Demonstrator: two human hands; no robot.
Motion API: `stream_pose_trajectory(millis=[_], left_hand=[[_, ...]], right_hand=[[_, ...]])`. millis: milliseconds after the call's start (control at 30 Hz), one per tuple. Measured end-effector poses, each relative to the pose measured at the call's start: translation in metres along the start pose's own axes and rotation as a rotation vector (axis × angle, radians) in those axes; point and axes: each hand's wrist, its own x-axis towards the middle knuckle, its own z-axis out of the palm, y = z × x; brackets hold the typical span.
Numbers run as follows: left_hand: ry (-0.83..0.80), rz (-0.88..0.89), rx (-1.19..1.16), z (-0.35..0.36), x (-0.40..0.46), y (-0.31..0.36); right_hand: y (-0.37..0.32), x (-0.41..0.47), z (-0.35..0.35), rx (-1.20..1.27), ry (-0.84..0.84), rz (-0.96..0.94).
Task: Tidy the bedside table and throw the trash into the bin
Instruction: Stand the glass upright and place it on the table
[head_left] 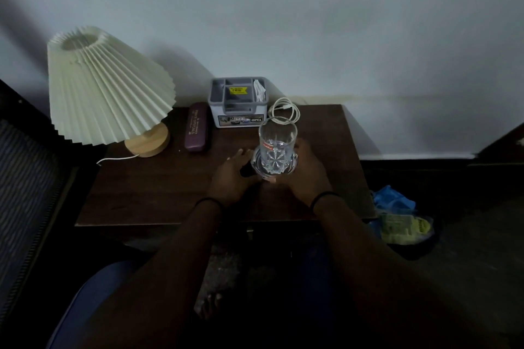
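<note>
Both forearms reached forward over the dark table, wrists level and close together. The right hand curled around the base of a clear glass standing upright near the table's middle, its grip holding the glass. The left hand lay beside it, fingers spread on something dark; I couldn't tell its grip.

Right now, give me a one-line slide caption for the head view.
Both hands, left hand and right hand, cup an upright clear glass on the bedside table.
</note>
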Motion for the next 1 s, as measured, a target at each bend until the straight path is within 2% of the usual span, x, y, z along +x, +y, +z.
stream_pose_trajectory(millis=[233, 400, 733, 1000], left_hand=[[0.035, 0.043, 0.101, 0.024, 0.003, 0.025], [0.090, 0.058, 0.204, 0.042, 0.014, 0.038], [0.059, 0.069, 0.258, 0.075, 0.057, 0.062], [0.068, 0.089, 0.228, 0.089, 0.088, 0.068]], right_hand=[[0.014, 0.002, -0.020, -0.080, 0.089, 0.021], [0.026, 0.004, -0.024, 0.015, 0.236, 0.103], [0.042, 0.020, -0.035, 0.160, 0.406, 0.182], [0.055, 0.056, -0.032, 0.077, 0.478, 0.139]])
